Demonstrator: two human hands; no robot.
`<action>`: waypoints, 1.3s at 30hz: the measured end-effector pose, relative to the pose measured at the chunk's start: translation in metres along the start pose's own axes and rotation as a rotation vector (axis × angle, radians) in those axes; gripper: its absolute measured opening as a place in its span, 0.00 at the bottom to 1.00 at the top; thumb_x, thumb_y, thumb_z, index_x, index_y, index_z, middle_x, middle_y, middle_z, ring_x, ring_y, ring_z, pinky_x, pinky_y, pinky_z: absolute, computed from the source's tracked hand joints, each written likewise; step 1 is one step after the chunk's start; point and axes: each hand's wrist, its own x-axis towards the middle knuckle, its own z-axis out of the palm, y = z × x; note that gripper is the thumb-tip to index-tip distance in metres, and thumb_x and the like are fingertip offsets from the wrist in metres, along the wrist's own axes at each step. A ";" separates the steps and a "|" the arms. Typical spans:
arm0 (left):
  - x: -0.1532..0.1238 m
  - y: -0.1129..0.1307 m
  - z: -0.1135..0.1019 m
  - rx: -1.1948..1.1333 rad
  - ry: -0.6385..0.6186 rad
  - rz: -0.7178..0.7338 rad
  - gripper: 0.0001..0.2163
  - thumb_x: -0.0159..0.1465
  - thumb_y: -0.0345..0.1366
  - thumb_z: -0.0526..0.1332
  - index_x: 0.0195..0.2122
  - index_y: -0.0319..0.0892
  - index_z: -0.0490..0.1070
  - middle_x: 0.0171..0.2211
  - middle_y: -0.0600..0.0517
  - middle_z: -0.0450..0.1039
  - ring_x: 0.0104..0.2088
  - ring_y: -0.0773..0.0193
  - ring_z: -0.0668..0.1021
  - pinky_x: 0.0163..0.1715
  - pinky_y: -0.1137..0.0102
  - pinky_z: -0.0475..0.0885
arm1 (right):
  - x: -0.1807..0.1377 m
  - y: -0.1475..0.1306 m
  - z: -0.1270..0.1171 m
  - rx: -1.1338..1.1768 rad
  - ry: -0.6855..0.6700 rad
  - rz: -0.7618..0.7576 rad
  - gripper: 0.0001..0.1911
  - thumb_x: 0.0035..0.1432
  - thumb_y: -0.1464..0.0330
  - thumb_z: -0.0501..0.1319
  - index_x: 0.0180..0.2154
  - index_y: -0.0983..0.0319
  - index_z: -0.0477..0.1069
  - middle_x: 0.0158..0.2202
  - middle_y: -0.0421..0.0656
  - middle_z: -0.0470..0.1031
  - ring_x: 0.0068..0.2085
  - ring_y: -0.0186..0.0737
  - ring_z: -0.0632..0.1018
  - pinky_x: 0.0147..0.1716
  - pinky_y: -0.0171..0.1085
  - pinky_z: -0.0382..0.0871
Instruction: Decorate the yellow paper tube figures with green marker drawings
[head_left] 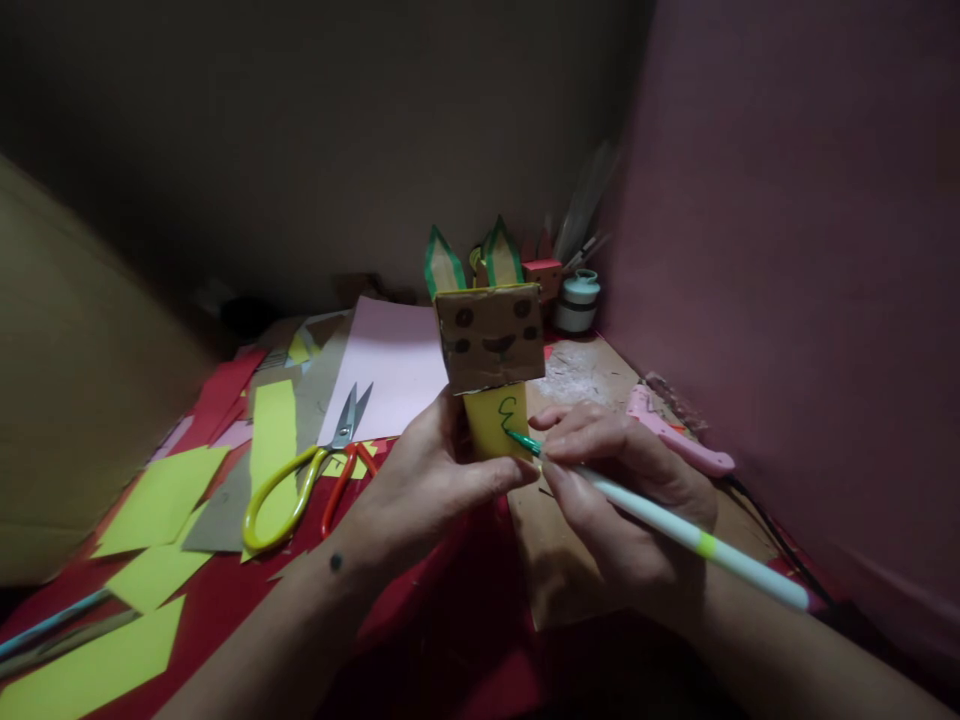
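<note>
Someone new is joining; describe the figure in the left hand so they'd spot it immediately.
Find the large pale-pink sheet; just right of it in the view, the left hand holds a figure upright by its yellow body. Its boxy brown cardboard head carries a dark drawn face. Two pointed ears edged in green set it apart from the red box-like piece behind it.

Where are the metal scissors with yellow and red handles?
In the head view, the scissors lie left of the left hand, partly over the rectangular pink paper sheet.
</note>
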 end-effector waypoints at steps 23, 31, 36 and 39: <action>-0.002 0.005 0.002 0.005 0.016 0.028 0.19 0.52 0.23 0.74 0.44 0.42 0.77 0.54 0.47 0.82 0.57 0.48 0.79 0.52 0.64 0.76 | 0.001 -0.006 0.002 0.040 0.054 0.136 0.11 0.57 0.79 0.64 0.34 0.56 0.77 0.32 0.38 0.78 0.29 0.34 0.77 0.27 0.33 0.72; 0.001 -0.003 -0.001 -0.013 -0.005 0.045 0.22 0.53 0.24 0.74 0.49 0.42 0.76 0.53 0.46 0.82 0.59 0.44 0.79 0.53 0.60 0.77 | 0.000 0.001 0.000 0.011 0.016 0.060 0.11 0.60 0.78 0.65 0.38 0.56 0.78 0.33 0.39 0.78 0.36 0.38 0.81 0.33 0.35 0.77; 0.003 -0.004 -0.003 0.014 -0.010 0.052 0.18 0.54 0.26 0.74 0.45 0.42 0.77 0.57 0.45 0.80 0.61 0.43 0.78 0.55 0.59 0.75 | 0.000 0.004 -0.001 0.004 0.035 0.030 0.12 0.59 0.79 0.66 0.39 0.56 0.79 0.34 0.39 0.80 0.38 0.39 0.82 0.37 0.37 0.80; 0.002 -0.004 -0.003 0.013 -0.001 0.054 0.23 0.53 0.27 0.75 0.51 0.42 0.77 0.56 0.43 0.81 0.60 0.41 0.78 0.54 0.57 0.77 | -0.001 0.005 -0.002 0.027 0.023 0.041 0.13 0.60 0.79 0.65 0.39 0.55 0.79 0.36 0.40 0.80 0.40 0.39 0.82 0.38 0.36 0.80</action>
